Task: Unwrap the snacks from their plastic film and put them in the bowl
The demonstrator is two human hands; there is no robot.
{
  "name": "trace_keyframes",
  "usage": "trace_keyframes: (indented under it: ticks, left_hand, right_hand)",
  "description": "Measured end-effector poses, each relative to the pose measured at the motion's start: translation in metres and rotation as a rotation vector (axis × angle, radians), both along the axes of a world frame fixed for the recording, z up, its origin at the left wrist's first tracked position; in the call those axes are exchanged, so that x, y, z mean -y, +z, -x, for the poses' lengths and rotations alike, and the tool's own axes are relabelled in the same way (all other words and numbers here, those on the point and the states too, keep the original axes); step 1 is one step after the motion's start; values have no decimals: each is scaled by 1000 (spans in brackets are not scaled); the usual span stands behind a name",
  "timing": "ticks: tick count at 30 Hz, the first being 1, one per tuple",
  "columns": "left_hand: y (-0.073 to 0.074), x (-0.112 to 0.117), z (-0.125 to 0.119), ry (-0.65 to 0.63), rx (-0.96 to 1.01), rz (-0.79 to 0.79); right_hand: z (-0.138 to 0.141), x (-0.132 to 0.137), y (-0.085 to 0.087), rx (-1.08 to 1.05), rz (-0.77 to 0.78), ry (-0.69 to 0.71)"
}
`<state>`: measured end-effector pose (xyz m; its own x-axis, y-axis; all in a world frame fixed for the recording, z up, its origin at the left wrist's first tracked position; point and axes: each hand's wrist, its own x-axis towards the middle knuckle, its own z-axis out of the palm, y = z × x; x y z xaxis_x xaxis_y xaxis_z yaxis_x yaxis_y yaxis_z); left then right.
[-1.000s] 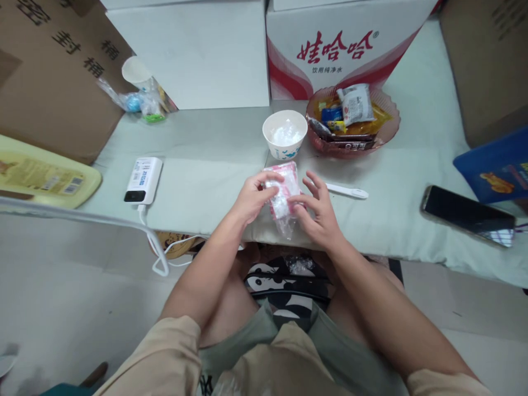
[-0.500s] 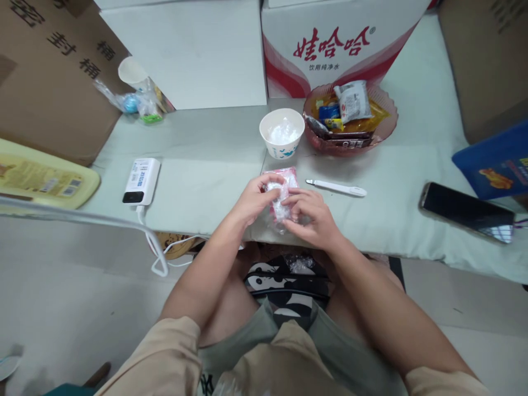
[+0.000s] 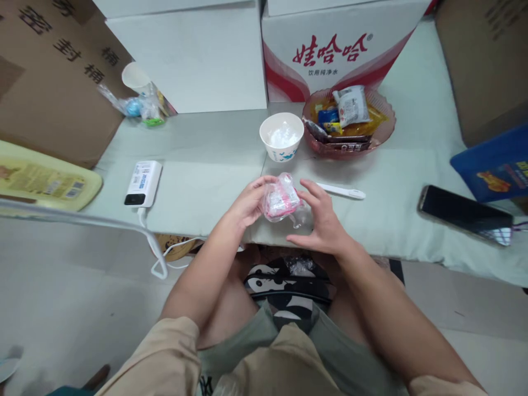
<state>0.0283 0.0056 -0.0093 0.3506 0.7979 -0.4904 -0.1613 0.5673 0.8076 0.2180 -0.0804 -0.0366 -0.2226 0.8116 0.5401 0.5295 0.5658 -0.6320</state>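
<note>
A small pink-and-white packet in clear, crinkled plastic wrap is in front of me near the table's front edge. My left hand grips its left side, with the fingers partly behind the wrap. On the other side, my right hand has its thumb and fingers spread apart; a loose tail of plastic lies between it and the packet. Beyond my right fingertips a white-handled craft knife lies on the table. Behind the packet stands a white paper cup with clear plastic inside.
A pink glass bowl of snacks stands right of the cup, before a white-and-red carton. At right lie a phone and a blue package. A cabled power bank and a yellow bottle are at left.
The packet has been turned and tilted up in my left hand. My right hand has let go of the plastic, moved slightly right and spread its fingers.
</note>
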Motion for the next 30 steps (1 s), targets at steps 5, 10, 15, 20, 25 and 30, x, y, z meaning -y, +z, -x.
trace_keyframes:
  ticks: [5, 10, 15, 20, 25, 30]
  left_hand:
    - [2, 9, -5, -102, -35, -97]
    - [3, 15, -7, -173, -76, -198]
    - [1, 15, -8, -189, -111, -419]
    - [-1, 15, -6, -221, -86, -554]
    - [-2, 13, 0, -395, -73, -637]
    - [-7, 11, -6, -229, -194, -604]
  right_hand:
    - [13, -6, -6, -2, -39, -51]
    - [22, -10, -6, -1, 5, -43]
    - [25, -7, 1, -168, 32, -159]
    - [27, -4, 3, -262, 79, -278]
    - [24, -7, 0, -344, 224, -298]
    - [17, -9, 2, -296, 207, -236]
